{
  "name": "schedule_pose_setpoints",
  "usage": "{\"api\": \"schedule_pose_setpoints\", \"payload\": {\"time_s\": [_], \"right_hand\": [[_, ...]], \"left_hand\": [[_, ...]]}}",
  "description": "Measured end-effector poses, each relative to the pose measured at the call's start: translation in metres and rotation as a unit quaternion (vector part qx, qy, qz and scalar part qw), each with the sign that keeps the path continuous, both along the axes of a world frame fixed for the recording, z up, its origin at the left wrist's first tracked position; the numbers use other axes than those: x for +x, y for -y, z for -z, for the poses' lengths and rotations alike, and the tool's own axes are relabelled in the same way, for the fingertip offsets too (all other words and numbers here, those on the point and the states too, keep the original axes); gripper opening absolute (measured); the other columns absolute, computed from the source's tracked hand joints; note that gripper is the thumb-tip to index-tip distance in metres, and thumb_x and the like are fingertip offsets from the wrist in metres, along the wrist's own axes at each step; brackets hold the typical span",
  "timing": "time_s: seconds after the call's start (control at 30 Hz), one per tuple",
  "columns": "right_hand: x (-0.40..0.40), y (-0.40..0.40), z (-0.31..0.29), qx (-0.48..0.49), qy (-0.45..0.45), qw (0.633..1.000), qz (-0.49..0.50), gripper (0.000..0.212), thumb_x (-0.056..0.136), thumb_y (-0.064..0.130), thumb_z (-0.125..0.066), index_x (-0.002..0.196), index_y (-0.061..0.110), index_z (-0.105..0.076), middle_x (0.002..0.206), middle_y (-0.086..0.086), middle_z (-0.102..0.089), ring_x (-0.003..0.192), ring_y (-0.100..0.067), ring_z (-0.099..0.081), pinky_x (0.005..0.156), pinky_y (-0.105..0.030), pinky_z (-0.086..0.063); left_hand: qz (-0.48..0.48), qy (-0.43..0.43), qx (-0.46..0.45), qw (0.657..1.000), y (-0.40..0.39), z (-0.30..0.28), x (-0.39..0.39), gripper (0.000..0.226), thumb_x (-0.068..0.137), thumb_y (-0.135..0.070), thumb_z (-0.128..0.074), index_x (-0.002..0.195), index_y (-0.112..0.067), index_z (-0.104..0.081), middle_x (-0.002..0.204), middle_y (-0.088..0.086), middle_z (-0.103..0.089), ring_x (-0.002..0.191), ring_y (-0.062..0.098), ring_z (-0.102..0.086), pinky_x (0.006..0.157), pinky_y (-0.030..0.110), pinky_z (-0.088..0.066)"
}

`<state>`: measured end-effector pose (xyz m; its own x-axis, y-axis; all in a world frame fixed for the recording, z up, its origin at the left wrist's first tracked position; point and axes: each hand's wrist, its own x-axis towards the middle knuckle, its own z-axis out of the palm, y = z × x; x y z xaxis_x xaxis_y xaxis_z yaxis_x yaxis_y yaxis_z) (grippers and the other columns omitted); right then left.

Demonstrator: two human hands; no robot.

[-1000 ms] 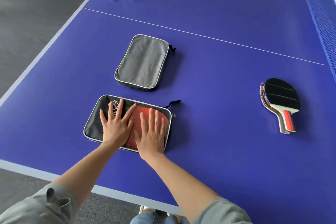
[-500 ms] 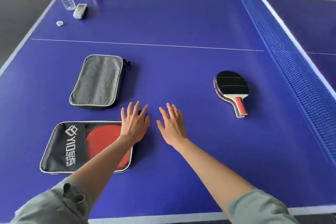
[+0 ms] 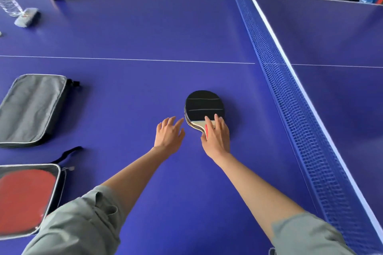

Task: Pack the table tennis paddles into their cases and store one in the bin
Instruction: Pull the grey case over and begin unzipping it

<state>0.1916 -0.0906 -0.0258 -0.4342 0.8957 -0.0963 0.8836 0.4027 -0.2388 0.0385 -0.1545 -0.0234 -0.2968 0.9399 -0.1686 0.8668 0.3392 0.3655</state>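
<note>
Right hand (image 3: 216,138) now covers paddles' (image 3: 204,106) near-pointing handle.

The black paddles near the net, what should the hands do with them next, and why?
Probably close the right hand around the handle and lift the stacked paddles. Its fingers already lie on the handle, the left hand hovers open just beside the stack, and the grey case waits closed at the left.

two cases (image 3: 31,109) lie at the bench's (image 3: 134,27) left; stacked paddles (image 3: 204,107) lie mid-bench, left of the net (image 3: 290,97), right hand (image 3: 216,137) on their handles.
</note>
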Motion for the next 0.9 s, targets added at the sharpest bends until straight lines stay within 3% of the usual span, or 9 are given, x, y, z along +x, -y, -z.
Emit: {"api": "schedule_pose_setpoints", "payload": {"time_s": [0.17,0.23,0.3,0.4,0.53,0.7,0.9], "right_hand": [[-0.007,-0.042,0.013,-0.091,-0.109,0.985,0.101,0.062,0.096,0.031,-0.046,0.149,0.016,-0.018,0.157,-0.020,-0.010,0.145,-0.035,-0.011,0.116,-0.041,-0.019],[-0.012,-0.056,0.019,-0.133,-0.168,0.966,0.143,0.064,0.096,0.032,-0.046,0.150,0.017,-0.014,0.158,-0.019,-0.003,0.146,-0.034,-0.006,0.117,-0.041,-0.018],[-0.015,-0.068,0.025,-0.164,-0.221,0.945,0.178,0.066,0.097,0.033,-0.046,0.151,0.018,-0.011,0.159,-0.017,0.000,0.147,-0.033,-0.004,0.117,-0.042,-0.018],[-0.015,-0.076,0.033,-0.166,-0.237,0.939,0.185,0.068,0.097,0.033,-0.047,0.151,0.016,-0.010,0.159,-0.015,-0.006,0.147,-0.029,-0.007,0.118,-0.042,-0.022],[-0.017,-0.067,0.037,-0.138,-0.257,0.939,0.180,0.070,0.095,0.032,-0.051,0.151,0.014,-0.013,0.157,-0.014,-0.013,0.146,-0.026,-0.012,0.115,-0.042,-0.029],[-0.018,-0.028,0.036,-0.130,-0.269,0.937,0.181,0.070,0.094,0.032,-0.053,0.150,0.013,-0.017,0.155,-0.013,-0.018,0.144,-0.026,-0.021,0.110,-0.043,-0.038],[-0.012,0.051,0.040,-0.137,-0.289,0.932,0.169,0.070,0.092,0.033,-0.057,0.150,0.017,-0.020,0.157,-0.009,-0.018,0.146,-0.022,-0.018,0.114,-0.039,-0.032]], "left_hand": [[-0.096,0.132,-0.025,0.986,-0.051,0.012,0.014,0.053,0.099,-0.035,-0.039,0.147,-0.017,-0.024,0.144,0.011,-0.037,0.130,0.032,-0.037,0.096,0.043,-0.043],[-0.145,0.187,-0.021,0.971,-0.064,0.019,0.014,0.051,0.098,-0.035,-0.043,0.142,-0.013,-0.031,0.138,0.012,-0.042,0.127,0.031,-0.039,0.087,0.041,-0.045],[-0.190,0.227,-0.006,0.955,-0.075,0.025,0.014,0.047,0.096,-0.033,-0.048,0.134,-0.007,-0.038,0.134,0.013,-0.045,0.127,0.030,-0.038,0.090,0.041,-0.045],[-0.212,0.286,0.018,0.934,-0.084,0.031,0.019,0.051,0.093,-0.025,-0.056,0.137,-0.009,-0.038,0.136,0.011,-0.043,0.127,0.028,-0.038,0.102,0.045,-0.042],[-0.241,0.296,0.053,0.923,-0.084,0.033,0.025,0.049,0.089,-0.014,-0.058,0.136,-0.013,-0.042,0.137,0.009,-0.043,0.126,0.027,-0.036,0.104,0.043,-0.040],[-0.246,0.296,0.055,0.921,-0.048,0.032,0.022,0.052,0.088,-0.013,-0.058,0.137,-0.016,-0.040,0.137,0.006,-0.043,0.128,0.025,-0.033,0.106,0.041,-0.037],[-0.268,0.316,0.049,0.909,0.036,0.036,0.024,0.063,0.087,-0.016,-0.061,0.143,-0.020,-0.032,0.135,0.003,-0.040,0.126,0.025,-0.034,0.104,0.042,-0.040]]}}
